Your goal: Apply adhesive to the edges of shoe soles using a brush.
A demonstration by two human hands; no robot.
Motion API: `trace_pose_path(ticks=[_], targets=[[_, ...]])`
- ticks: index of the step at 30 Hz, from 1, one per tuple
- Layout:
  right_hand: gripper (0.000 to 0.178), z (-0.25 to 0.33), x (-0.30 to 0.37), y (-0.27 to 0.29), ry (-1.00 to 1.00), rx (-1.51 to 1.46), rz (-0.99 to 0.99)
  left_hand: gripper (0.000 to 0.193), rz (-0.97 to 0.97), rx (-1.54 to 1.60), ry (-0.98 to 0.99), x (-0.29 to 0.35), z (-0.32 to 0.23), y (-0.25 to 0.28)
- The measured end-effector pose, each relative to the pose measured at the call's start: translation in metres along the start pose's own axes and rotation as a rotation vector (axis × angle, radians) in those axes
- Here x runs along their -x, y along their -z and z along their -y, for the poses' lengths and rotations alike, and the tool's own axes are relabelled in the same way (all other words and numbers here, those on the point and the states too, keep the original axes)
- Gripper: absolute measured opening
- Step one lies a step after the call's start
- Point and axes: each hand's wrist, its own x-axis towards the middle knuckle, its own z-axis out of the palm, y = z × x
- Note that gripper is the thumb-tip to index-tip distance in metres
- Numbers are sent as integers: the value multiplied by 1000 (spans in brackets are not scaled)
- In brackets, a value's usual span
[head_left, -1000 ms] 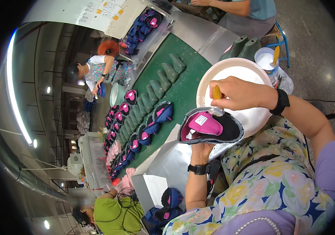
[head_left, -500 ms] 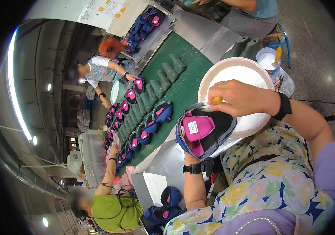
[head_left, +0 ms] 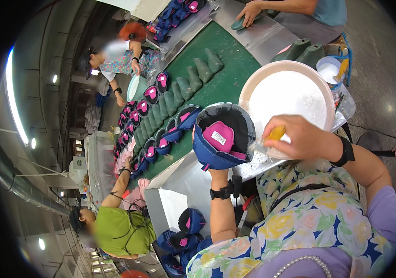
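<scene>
My left hand (head_left: 218,174) is held up from below under a blue shoe upper (head_left: 207,150), its fingers hidden behind it. The upper has a black lining and a pink inside piece with a white label, and its opening faces me. My right hand (head_left: 299,138) is closed on a small brush with a yellow handle (head_left: 277,133). The pale bristles are beside the upper's right rim; whether they touch it I cannot tell. Behind the right hand stands a wide pale basin (head_left: 249,88) of white liquid.
Green shoe lasts (head_left: 202,70) and blue uppers (head_left: 186,118) line a green belt (head_left: 232,55). More uppers (head_left: 192,220) lie in a metal tray at lower left. A small white tub (head_left: 328,69) with a yellow-handled brush stands beyond the basin. Several co-workers are around the belt.
The upper has turned, showing its blue outside, and sits slightly lower left in view. My right hand with the brush has moved from its far rim to its right rim, nearer me.
</scene>
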Motion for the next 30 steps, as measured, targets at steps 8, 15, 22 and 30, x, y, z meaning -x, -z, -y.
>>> trace_pose_path(ticks=[8,15,22,30], targets=[[13,-28,18,53,-284,-134,-329,22,-150,-133,-56,-60,1,48],[13,-46,56,67,-486,-237,-405,44,43,141,174,-157,23,15],[12,-40,68,68,-501,-172,-411,66,-479,-455,359,-201,25,13],[17,-57,60,58,-514,-105,-251,51,90,-1022,333,-36,-131,183]])
